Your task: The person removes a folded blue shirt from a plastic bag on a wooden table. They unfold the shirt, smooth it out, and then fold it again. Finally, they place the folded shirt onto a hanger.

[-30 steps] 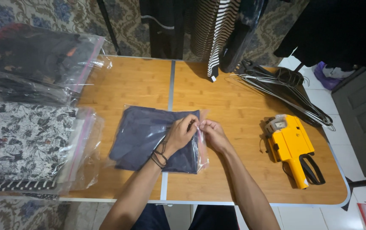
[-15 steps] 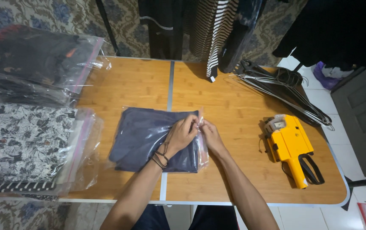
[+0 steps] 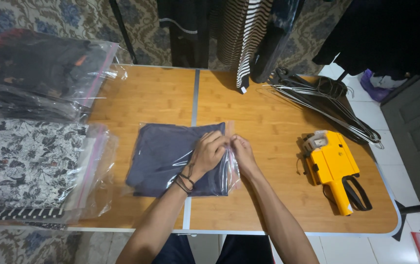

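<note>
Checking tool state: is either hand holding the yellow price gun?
No: the yellow price gun lies alone on the table, while the left hand and right hand pinch the clear bag edge.

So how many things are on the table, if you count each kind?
Clear bags with folded clothes showing: 3, namely the dark blue one under both hands, the flowery one and the dark one.
Yellow price gun: 1
Bundle of wire hangers: 1
Total: 5

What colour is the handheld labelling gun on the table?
Yellow, with black trim; the labelling gun shows clearly in the head view.
</note>
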